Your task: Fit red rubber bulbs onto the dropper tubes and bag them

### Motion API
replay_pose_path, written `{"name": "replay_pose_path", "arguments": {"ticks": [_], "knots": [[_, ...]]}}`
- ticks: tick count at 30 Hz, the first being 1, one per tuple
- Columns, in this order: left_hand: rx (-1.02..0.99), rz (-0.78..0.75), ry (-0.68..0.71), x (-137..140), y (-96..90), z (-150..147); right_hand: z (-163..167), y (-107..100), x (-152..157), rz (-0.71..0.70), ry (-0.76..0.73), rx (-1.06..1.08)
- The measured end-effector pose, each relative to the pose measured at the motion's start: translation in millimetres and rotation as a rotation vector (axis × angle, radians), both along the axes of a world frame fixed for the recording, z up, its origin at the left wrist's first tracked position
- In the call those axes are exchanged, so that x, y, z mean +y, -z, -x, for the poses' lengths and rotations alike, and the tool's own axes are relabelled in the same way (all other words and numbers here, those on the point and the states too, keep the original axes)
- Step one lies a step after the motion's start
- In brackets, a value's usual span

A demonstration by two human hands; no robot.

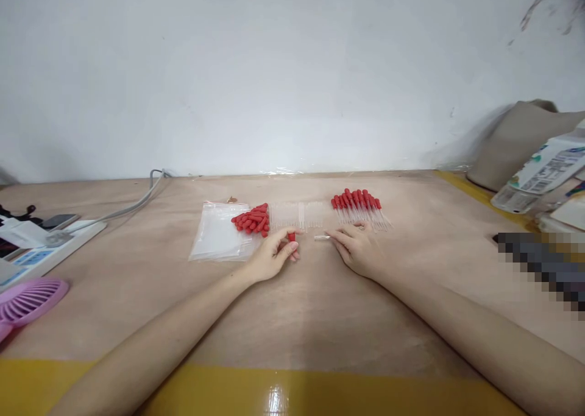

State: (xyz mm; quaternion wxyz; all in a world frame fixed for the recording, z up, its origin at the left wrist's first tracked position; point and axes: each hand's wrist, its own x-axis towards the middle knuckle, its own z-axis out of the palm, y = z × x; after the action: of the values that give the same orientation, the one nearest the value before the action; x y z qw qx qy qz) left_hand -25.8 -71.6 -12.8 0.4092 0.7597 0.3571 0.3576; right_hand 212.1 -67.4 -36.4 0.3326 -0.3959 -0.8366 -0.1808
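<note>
My left hand (pixel 273 254) pinches a red rubber bulb (pixel 291 237) between thumb and fingers. Across a small gap, my right hand (pixel 361 246) holds a clear glass dropper tube (pixel 322 237), its end pointing left toward the bulb. A heap of loose red bulbs (pixel 252 220) lies behind my left hand, partly on a clear plastic bag (pixel 219 233). In the middle, behind both hands, is a row of clear tubes (pixel 297 215). Droppers with red bulbs on their tubes (pixel 359 201) lie side by side just beyond my right hand.
On the left are a white power strip (pixel 68 238) with a grey cable and a pink fan (pixel 31 300). At the right stand a clear plastic bottle (pixel 512 197) and a beige bag (pixel 507 145), near a blurred dark object (pixel 543 267). A white wall (pixel 292 75) closes off the back.
</note>
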Motion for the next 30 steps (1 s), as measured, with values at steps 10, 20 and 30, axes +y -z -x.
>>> {"name": "replay_pose_path", "arguments": {"ticks": [10,20,30], "knots": [[-0.177,0.086,-0.05,1,10.1,-4,15,-6,-10,0.045,-0.106,0.074],[-0.151,-0.003,-0.079,4,16.0,-2,18,-4,-13,0.061,-0.177,0.117],[0.189,-0.385,-0.135,-6,8.8,-3,17,2,-11,0.046,-0.319,0.097]]}}
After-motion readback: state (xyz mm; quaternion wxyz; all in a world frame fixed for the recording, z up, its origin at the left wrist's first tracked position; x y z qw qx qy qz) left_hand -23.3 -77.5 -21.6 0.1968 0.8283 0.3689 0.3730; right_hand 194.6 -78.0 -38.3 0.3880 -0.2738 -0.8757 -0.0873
